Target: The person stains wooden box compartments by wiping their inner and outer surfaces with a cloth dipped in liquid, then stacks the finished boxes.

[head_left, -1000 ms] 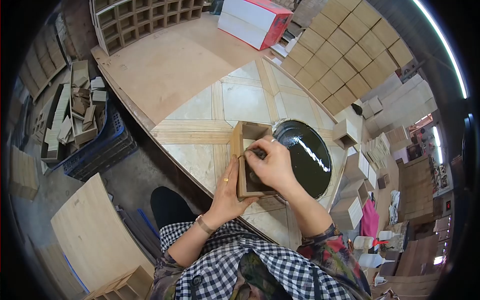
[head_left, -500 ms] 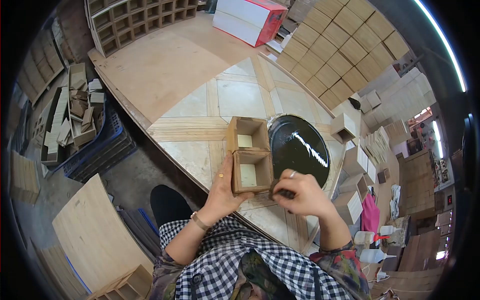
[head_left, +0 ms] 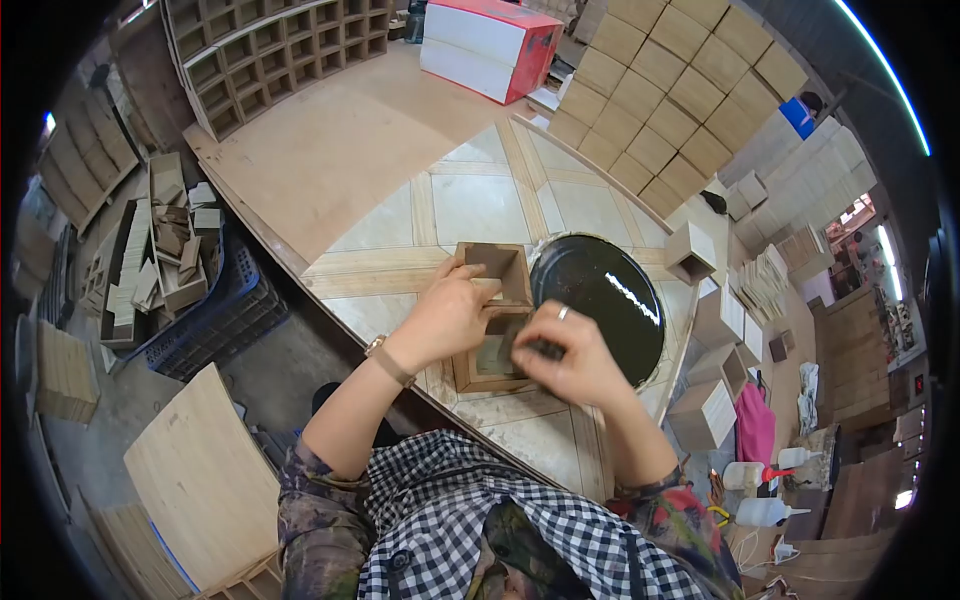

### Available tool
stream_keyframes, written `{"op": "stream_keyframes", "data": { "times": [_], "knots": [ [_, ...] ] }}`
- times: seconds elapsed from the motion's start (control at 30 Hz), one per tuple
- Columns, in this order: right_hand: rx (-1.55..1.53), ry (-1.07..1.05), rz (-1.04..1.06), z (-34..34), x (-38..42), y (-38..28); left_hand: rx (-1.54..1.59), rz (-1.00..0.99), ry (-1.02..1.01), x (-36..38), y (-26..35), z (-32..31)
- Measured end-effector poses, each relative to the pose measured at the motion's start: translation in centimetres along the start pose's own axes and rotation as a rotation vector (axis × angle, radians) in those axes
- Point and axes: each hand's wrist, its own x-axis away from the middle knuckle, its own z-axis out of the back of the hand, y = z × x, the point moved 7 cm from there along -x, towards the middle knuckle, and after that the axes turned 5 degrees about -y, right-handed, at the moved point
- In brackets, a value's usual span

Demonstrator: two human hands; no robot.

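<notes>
Two-compartment box point(head_left: 495, 383) under left grip point(head_left: 448, 312), right grip point(head_left: 568, 358) at edge.

Moderate light, 1 glowing tube point(head_left: 894, 75) at upper right, white glare on dark pan point(head_left: 597, 290), bowed edges, black corners

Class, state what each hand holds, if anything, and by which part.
The left hand holds the wooden box around its middle, near the divider. The right hand grips a dark pad; which part is hidden.
</notes>
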Motion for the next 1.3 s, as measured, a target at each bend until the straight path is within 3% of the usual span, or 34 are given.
{"op": "stream_keyframes", "data": {
  "times": [0.1, 0.2, 0.33, 0.47, 0.53, 0.6, 0.63, 0.67, 0.7, 0.73, 0.83, 0.9, 1.03, 1.07, 1.13, 1.2, 1.3],
  "knots": [
    [0.215, -0.190, 0.009, -2.1, 2.1, -2.5, -0.015, 0.006, -0.060, -0.1, -0.2, -0.4],
    [0.286, -0.133, -0.068, 0.0, 3.0, -1.3, -0.039, -0.024, -0.046, 0.3, 0.0, -0.8],
    [0.249, 0.118, -0.131, 4.6, 1.5, 2.5, -0.088, -0.059, -0.063, 0.2, 0.3, -1.3],
    [0.175, 0.265, -0.002, 4.7, -3.7, 3.1, -0.155, 0.043, -0.194, -0.6, 2.0, -1.4],
    [0.081, 0.195, -0.048, 2.7, -6.7, 5.0, -0.169, 0.070, -0.148, -0.9, 2.2, -1.9],
    [0.236, 0.122, -0.106, 0.8, -8.5, 7.1, 0.029, 0.226, -0.116, -0.7, 0.5, -3.6],
    [0.271, 0.013, -0.289, -0.3, -9.0, 9.1, -0.104, 0.209, -0.204, -0.4, 0.8, -3.5],
    [0.077, 0.047, -0.400, -0.5, -8.6, 11.3, -0.110, 0.121, -0.111, -0.1, 1.4, -3.6],
    [-0.014, -0.056, -0.375, -0.2, -8.6, 12.4, -0.152, 0.165, -0.077, 0.2, 1.7, -3.3],
    [0.001, -0.108, -0.317, 0.6, -8.7, 12.9, -0.215, 0.066, -0.004, 0.5, 1.8, -4.1],
    [0.148, -0.229, -0.269, 3.3, -7.9, 15.0, -0.209, 0.227, 0.212, 5.2, 1.2, 0.0],
    [-0.025, -0.286, -0.340, 3.0, -8.2, 12.5, -0.233, 0.356, 0.395, 9.2, 0.8, 2.9],
    [-0.313, -0.237, -0.228, -0.7, -11.1, 10.7, -0.362, 0.530, 0.660, 20.5, 2.6, 9.3],
    [-0.255, -0.309, -0.128, -2.3, -11.9, 8.7, -0.375, 0.577, 0.718, 23.3, 3.7, 10.7],
    [-0.147, -0.440, 0.089, -5.3, -13.5, 3.2, -0.473, 0.852, 0.653, 29.1, 4.7, 12.4],
    [-0.181, -0.525, 0.176, -8.0, -14.3, -0.2, -0.560, 0.960, 0.780, 35.3, 6.9, 14.1],
    [-0.216, -0.614, 0.276, -10.7, -15.1, -4.2, -0.738, 1.328, 0.760, 42.2, 13.0, 18.8]
  ]
}}
